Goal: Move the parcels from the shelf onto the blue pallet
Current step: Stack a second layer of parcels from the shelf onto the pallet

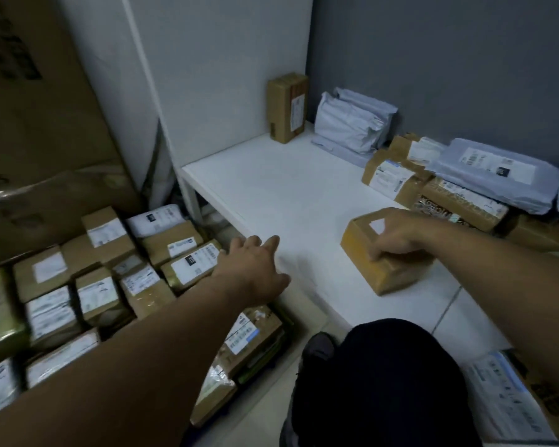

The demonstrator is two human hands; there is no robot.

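Your right hand (397, 237) grips the small brown cardboard parcel (396, 277) on the white shelf (271, 188), probably to lift it; your left hand (255, 266) hovers spread, empty.

**Dim corner, grey and white**

I see a grey back wall (449, 53) meeting a white side panel (226, 69). The white shelf (271, 188) sits low in the corner. Pale floor tiles (471, 317) show below it. The light is dull and cool.

The shelf (271, 188) is smooth matt white board; parcels (384, 262) are tape-glossed brown cardboard, mailers (352, 124) crinkled grey plastic.
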